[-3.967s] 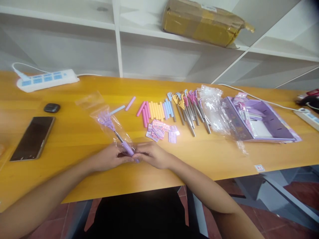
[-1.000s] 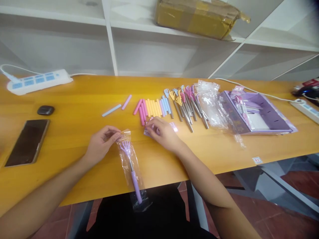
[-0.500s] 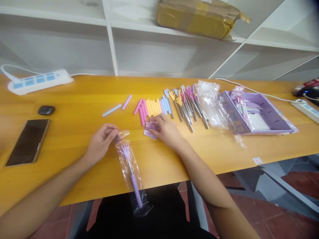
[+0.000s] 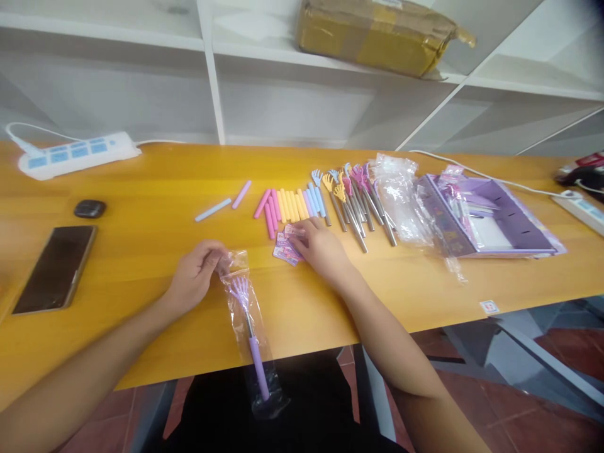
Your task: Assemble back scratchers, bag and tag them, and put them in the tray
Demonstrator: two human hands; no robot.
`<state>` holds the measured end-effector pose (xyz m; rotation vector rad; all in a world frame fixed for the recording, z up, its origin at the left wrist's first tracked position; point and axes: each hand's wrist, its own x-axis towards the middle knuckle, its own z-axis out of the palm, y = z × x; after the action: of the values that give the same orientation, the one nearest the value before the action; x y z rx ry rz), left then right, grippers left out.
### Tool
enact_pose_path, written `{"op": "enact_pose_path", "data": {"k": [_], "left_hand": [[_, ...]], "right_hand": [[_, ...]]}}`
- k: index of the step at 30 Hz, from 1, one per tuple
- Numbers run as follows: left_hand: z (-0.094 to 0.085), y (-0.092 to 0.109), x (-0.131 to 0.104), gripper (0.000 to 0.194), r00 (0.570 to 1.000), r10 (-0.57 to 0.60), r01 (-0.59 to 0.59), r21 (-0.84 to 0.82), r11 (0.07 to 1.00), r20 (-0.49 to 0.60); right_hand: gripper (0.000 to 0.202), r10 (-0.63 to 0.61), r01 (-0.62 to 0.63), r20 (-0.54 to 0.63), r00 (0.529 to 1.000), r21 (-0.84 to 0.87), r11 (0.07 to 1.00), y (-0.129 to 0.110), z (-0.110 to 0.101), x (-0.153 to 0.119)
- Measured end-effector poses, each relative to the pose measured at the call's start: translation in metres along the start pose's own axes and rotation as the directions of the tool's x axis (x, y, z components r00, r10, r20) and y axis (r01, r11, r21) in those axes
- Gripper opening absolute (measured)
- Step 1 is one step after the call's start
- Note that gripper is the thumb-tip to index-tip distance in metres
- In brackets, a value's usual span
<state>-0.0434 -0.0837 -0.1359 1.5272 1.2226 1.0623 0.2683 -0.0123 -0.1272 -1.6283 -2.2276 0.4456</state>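
My left hand pinches the top of a clear plastic bag. Inside the bag lies a purple hand-shaped scratcher, its lower end hanging over the table's front edge. My right hand is closed on a small printed card, just above a little pile of pink and purple cards on the table. Right behind it lie pink tubes, yellow tubes and blue tubes. Several metal-handled scratchers lie to the right of them.
Clear bags and a purple box sit at the right. A blue tube and a purple tube lie apart. Leftward are a phone, a black case and a power strip. A taped carton rests on the shelf.
My right hand has lifted a card slightly off the pile, leaving more of the cards visible. My left hand and the bag have shifted slightly.
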Motion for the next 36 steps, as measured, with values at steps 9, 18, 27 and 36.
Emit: {"op": "enact_pose_path", "data": {"k": [9, 18, 27, 36], "left_hand": [[0.001, 0.011, 0.0, 0.015, 0.981, 0.036, -0.064, 0.146, 0.987, 0.189], [0.003, 0.003, -0.003, 0.022, 0.993, -0.074, 0.066, 0.09, 0.994, 0.089], [0.005, 0.008, -0.004, 0.019, 1.0, -0.006, 0.008, -0.062, 0.998, 0.028], [0.001, 0.004, -0.005, 0.021, 1.0, 0.0, -0.002, 0.089, 0.996, 0.027]], "right_hand": [[0.03, -0.011, 0.013, -0.018, 1.0, 0.101, 0.995, 0.008, 0.004, 0.004], [0.024, -0.031, 0.032, -0.008, 0.999, 0.111, 0.993, 0.01, 0.006, 0.003], [0.032, 0.027, -0.025, -0.008, 1.0, 0.183, 0.983, 0.01, 0.006, 0.003], [0.024, 0.043, -0.051, 0.04, 0.998, 0.251, 0.967, 0.014, 0.011, 0.006]]}}
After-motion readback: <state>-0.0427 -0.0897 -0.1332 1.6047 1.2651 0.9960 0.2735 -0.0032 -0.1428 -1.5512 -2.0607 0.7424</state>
